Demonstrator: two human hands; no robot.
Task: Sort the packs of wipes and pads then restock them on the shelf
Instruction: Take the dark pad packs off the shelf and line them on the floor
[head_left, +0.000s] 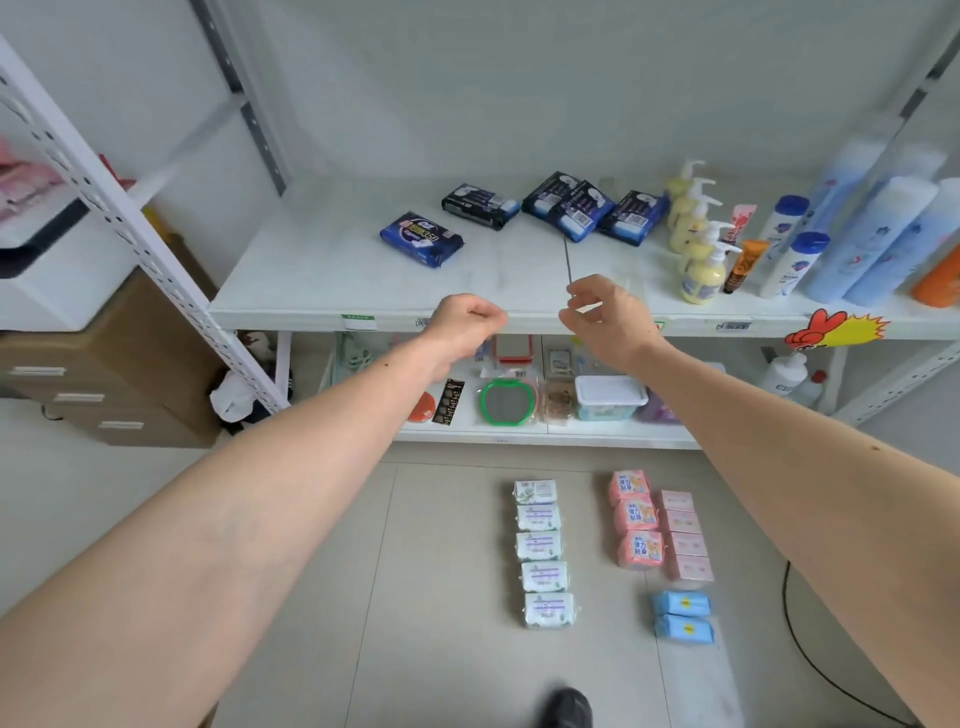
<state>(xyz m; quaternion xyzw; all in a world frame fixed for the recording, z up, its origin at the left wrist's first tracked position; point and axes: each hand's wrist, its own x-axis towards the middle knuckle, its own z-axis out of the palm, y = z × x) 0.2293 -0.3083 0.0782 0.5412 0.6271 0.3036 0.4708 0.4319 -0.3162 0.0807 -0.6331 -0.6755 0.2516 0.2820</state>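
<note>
Probably soft and light, the floor packs (541, 545) suit a grasp across their short sides; left hand (465, 325) clenched empty, right hand (602, 317) loosely released.

left arm (249, 478): bare from hand to the frame edge, no sleeve, no watch | right arm (789, 467): bare too, few small dark moles | shoe (569, 709): dark grey, rounded toe, at bottom edge

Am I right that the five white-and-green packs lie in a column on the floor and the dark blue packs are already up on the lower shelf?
Not quite: the dark blue packs lie on the upper shelf, as the head view shows. The five white-and-green packs do lie in a column on the floor.
</note>
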